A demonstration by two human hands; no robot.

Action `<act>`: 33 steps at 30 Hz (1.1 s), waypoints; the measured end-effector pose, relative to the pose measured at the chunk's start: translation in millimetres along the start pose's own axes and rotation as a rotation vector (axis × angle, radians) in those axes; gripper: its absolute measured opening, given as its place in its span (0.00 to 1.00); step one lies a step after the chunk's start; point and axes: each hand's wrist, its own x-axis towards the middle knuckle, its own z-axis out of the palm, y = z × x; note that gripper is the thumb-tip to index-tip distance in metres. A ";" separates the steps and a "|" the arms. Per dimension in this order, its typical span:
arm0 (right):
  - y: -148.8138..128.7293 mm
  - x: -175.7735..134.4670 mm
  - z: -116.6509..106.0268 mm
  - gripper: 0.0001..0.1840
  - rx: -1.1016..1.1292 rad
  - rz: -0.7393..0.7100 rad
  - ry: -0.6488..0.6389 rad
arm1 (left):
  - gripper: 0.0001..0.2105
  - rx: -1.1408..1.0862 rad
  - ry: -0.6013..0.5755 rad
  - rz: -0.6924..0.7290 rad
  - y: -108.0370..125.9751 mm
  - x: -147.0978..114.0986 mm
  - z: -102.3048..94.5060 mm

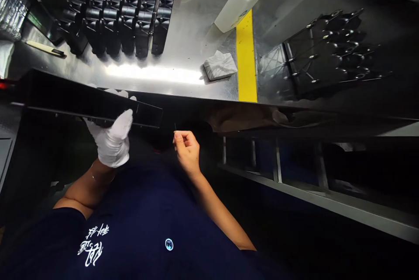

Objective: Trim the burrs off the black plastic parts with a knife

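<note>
My left hand (115, 141), in a white glove, is closed around a long glossy black part (78, 101). The part lies crosswise in front of my body, close to the bench edge, and its narrower end points right. Bare and a little to the right of that end, my right hand (188, 149) pinches a thin dark sliver (175, 126) between thumb and fingertips. The sliver stands upright above the fingers and is apart from the black part; its exact kind is too small to make out.
Rows of black moulded parts (127, 13) stand on the metal bench (193, 18). A pale-handled cutter (46, 48) lies at left. A folded white cloth (220, 65) and a white bottle (237, 9) sit near the yellow stripe (246, 53). More black parts (350, 48) lie at right.
</note>
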 end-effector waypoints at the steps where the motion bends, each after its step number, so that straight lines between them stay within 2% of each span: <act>1: -6.5 -0.9 -2.7 0.17 -0.016 -0.058 -0.022 | 0.23 -0.017 0.045 0.017 2.0 1.5 2.0; 3: -22.1 -3.6 -5.4 0.12 -0.048 -0.222 -0.091 | 0.26 -0.060 0.122 0.041 1.4 3.9 6.7; 5: -35.7 -5.5 -5.0 0.07 -0.073 -0.379 -0.146 | 0.27 -0.105 0.135 0.047 -3.1 4.6 10.1; 7: -42.8 -4.6 -3.1 0.05 -0.091 -0.463 -0.153 | 0.25 -0.138 0.135 0.067 -7.6 3.5 11.1; 11: -40.6 9.2 -1.6 0.05 -0.142 -0.465 -0.063 | 0.19 -0.142 0.091 0.027 -6.0 -2.2 6.8; 13: -38.5 18.4 -3.2 0.05 -0.132 -0.437 0.009 | 0.19 -0.172 -0.017 -0.106 -0.6 -4.7 4.4; 15: -39.7 23.3 -6.6 0.06 -0.113 -0.411 0.028 | 0.20 -0.203 -0.134 -0.280 3.9 -4.3 3.3; 17: -44.3 20.9 -11.3 0.06 -0.122 -0.403 -0.055 | 0.19 -0.200 -0.176 -0.404 5.1 0.4 3.0; 19: -50.3 12.9 -16.4 0.05 -0.140 -0.427 -0.213 | 0.17 -0.169 -0.148 -0.456 2.8 8.0 2.7; 22: -56.2 0.6 -22.5 0.05 -0.141 -0.496 -0.394 | 0.15 -0.119 -0.118 -0.491 -2.6 18.1 1.4; 26: -55.0 -1.5 -24.5 0.06 -0.164 -0.554 -0.451 | 0.16 -0.066 -0.147 -0.403 -5.1 22.2 0.3; 29: -53.1 7.0 -22.8 0.05 -0.182 -0.586 -0.432 | 0.16 0.007 -0.251 -0.368 -2.5 20.6 1.5; 33: -51.9 31.2 -22.5 0.04 -0.197 -0.677 -0.290 | 0.17 0.074 -0.472 -0.423 3.1 12.6 3.3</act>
